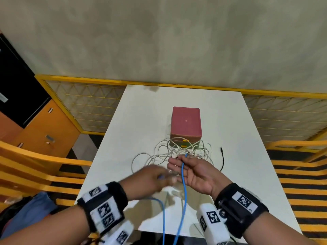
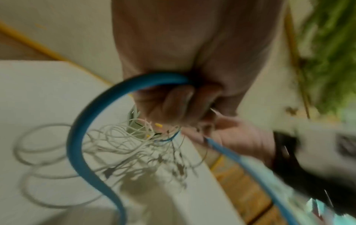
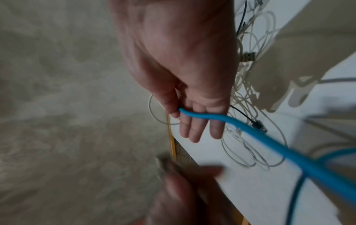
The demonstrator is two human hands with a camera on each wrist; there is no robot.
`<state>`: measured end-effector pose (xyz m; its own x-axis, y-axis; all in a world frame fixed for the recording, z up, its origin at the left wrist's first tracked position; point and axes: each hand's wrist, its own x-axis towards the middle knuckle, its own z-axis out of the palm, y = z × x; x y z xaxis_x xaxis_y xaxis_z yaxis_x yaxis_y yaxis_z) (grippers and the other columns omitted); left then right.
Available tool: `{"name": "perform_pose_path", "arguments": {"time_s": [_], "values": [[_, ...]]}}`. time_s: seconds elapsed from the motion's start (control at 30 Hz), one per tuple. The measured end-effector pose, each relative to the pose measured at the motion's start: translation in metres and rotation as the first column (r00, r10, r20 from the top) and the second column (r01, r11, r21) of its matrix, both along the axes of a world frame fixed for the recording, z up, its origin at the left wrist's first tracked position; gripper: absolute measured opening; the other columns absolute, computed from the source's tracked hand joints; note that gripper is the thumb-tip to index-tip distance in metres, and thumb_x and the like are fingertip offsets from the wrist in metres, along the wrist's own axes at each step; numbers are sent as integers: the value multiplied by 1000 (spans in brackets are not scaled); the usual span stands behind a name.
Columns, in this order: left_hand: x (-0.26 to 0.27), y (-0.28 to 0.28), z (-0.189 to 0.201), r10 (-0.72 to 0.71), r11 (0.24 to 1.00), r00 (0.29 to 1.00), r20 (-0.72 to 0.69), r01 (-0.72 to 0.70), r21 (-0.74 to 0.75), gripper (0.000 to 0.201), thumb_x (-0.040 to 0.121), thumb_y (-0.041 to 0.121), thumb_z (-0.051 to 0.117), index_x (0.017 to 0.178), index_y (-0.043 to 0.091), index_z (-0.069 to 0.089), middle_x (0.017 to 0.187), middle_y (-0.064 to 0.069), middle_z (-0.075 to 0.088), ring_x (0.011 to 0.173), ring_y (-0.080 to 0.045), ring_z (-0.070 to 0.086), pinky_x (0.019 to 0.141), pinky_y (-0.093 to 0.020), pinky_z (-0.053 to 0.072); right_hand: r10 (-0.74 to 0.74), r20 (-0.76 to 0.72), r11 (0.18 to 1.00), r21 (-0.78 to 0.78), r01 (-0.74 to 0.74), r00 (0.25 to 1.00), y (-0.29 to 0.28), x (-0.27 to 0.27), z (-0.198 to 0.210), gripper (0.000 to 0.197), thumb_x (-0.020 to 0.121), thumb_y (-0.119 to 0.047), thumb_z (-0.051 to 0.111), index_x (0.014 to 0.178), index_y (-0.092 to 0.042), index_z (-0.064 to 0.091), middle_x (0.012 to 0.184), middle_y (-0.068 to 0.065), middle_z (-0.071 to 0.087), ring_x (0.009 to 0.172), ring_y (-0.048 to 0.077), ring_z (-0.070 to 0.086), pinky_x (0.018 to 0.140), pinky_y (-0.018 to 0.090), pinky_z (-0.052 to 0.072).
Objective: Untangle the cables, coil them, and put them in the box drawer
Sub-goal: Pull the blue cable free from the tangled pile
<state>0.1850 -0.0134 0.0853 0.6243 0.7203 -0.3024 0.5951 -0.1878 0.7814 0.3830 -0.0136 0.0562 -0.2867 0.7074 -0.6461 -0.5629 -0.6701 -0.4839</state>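
A blue cable trails off the table's six o'clock edge; tangled white cables front the closed pink box drawer.

White table, pink box, tangled white cables

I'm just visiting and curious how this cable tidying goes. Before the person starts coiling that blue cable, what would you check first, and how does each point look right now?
1. Blue cable held at one end: ok, the right hand pinches it near the tip.
2. Left hand gripping the same cable: ok, fingers curled round it in the left wrist view.
3. Blue cable free of the white cable tangle: cannot tell, its tip lies over the tangle.
4. Slack clear: not ok, both runs hang off the table edge.
5. Box drawer open: cannot tell, white cables cover its front.
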Motion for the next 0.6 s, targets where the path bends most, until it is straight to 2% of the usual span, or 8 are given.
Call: {"name": "perform_pose_path", "arguments": {"time_s": [0.03, 0.1, 0.17, 0.23, 0.3, 0.4, 0.47, 0.6], "values": [[9, 9, 1, 143, 990, 984, 104, -143, -12, 36, 87, 46, 65, 73, 13, 64, 62, 8, 57, 58, -5, 52, 63, -29, 43, 7, -8, 1000, 16, -7, 1000, -2, -2, 3, 13, 100, -14, 46, 95, -12, 58, 84, 10, 76, 72, 23, 75, 65, 41, 60], [29, 20, 3, 252, 968, 947, 200, -241, -76, 23, 87, 30, 71, 69, 18, 66, 59, 12, 61, 57, -1, 56, 62, -24, 49, 3, -22, 998, 61, -2, 1000, -4, -7, 8, 20, 101, -16, 45, 93, -10, 63, 78, 9, 74, 67, 21, 71, 66, 39, 57], [43, 21, -2, 256, 964, 941, 220, -234, -123, 15, 84, 23, 72, 73, 15, 66, 68, 5, 65, 65, -10, 65, 71, -35, 61, -8, -47, 996, 93, 13, 999, -3, -7, 11, 22, 100, -17, 44, 96, -8, 63, 83, 12, 72, 71, 24, 70, 72, 41, 53], [50, 16, -2, 282, 956, 920, 272, -247, -156, 13, 82, 16, 70, 71, 19, 65, 71, 5, 64, 69, -13, 66, 77, -46, 61, -2, -59, 996, 89, 7, 998, 1, -4, 15, 19, 98, -17, 46, 103, -5, 61, 97, 18, 68, 80, 29, 68, 79, 44, 54], [47, 9, -1, 181, 979, 941, 285, -145, -142, 21, 84, 14, 71, 67, 23, 62, 69, 13, 60, 66, -6, 58, 71, -38, 58, -22, -50, 997, 77, 26, 999, 7, 3, 19, 19, 99, -14, 46, 103, -5, 62, 105, 22, 68, 83, 32, 72, 77, 46, 58], [30, -11, -5, -129, 979, 984, 127, 147, -145, 20, 83, 31, 74, 71, 16, 65, 66, 13, 60, 62, -5, 52, 64, -26, 42, -92, -34, 992, 87, 95, 995, 20, 20, 29, 18, 101, -14, 43, 94, -10, 59, 100, 18, 75, 85, 30, 76, 74, 51, 57], [13, -18, -11, -134, 971, 989, 59, 143, -191, 29, 79, 41, 74, 76, 12, 66, 70, 3, 60, 64, -9, 52, 64, -28, 41, -82, -9, 994, 78, 83, 997, 26, 27, 36, 20, 101, -15, 43, 90, -10, 59, 95, 17, 76, 84, 29, 76, 68, 50, 60], [-9, -15, -8, -109, 967, 994, 12, 109, -232, 28, 83, 35, 75, 62, 24, 61, 53, 9, 52, 53, -7, 46, 55, -24, 37, 38, 49, 997, 61, -41, 998, 14, 24, 36, 16, 99, -14, 47, 92, -10, 61, 95, 17, 76, 85, 29, 76, 66, 46, 61]]}}
